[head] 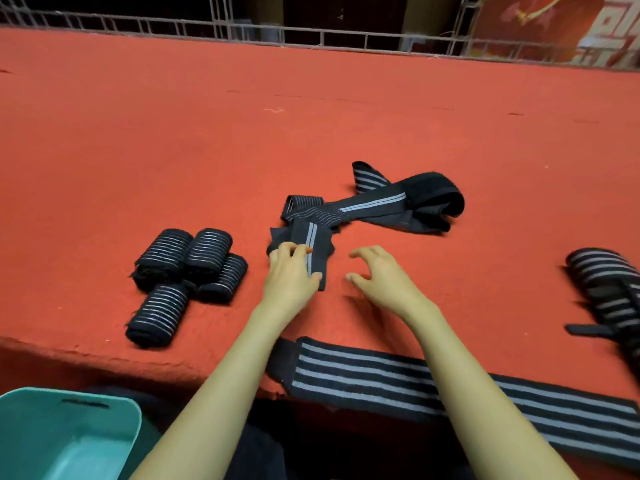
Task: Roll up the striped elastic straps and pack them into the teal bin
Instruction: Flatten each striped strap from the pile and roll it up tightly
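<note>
The loose strap (363, 209) is black elastic with pale grey stripes running along its length, lying crumpled and twisted on itself, with a plain black section folded over at its far right end. The left hand (291, 275) has its fingers and thumb curled on the strap's near end, pinching it against the surface. Just right of that end, the right hand (381, 271) hovers with its fingers spread and loosely bent, holding nothing. Left of the loose strap, four rolled straps (187, 268) lie in a tight cluster, touching one another. The teal bin (69, 438) sits well nearer and to the left, below the table edge. Nearer than the loose strap, a flat strap (381, 375) stretches along that edge under the forearms, and to the right lies a bundle of straps (609, 292). All rest on a red felt tabletop (207, 133). Beyond the loose strap runs a metal railing (311, 36), with a red banner (554, 26) and darkness behind it.
</note>
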